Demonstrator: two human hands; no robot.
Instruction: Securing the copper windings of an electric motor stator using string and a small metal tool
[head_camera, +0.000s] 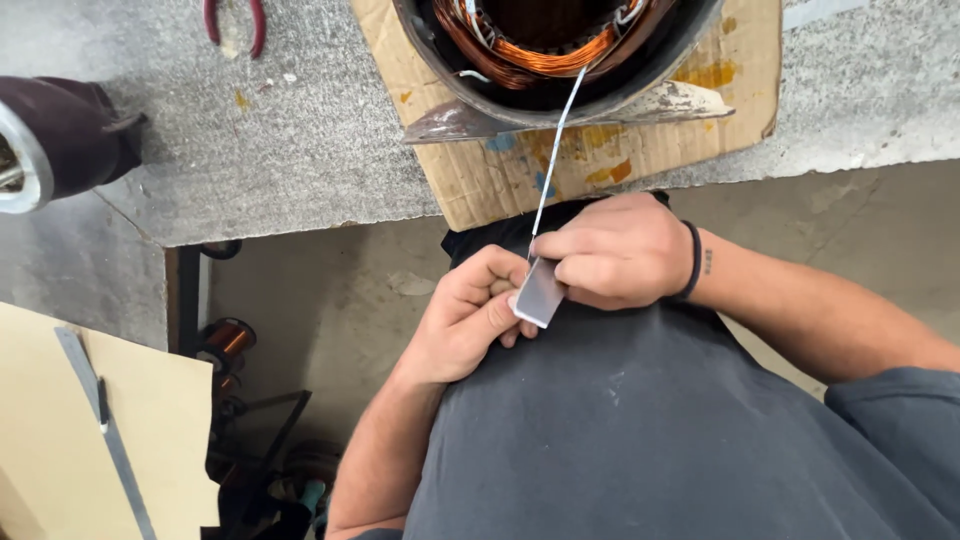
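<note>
Grey worktop (300, 150), motor stator (560, 50) on cardboard (600, 150).
Head view: left hand (470, 315) has its fingers clamped on a small grey blade (540, 293); right hand (615, 250) pinches a white sleeved wire (556, 150) running taut to the copper windings. Red-handled pliers (235, 22) lie well apart.

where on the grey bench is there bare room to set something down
Bare grey bench top lies between the red-handled pliers, the dark motor part at left and the cardboard. Another strip sits right of the cardboard. The cardboard itself is crowded by the stator.
</note>
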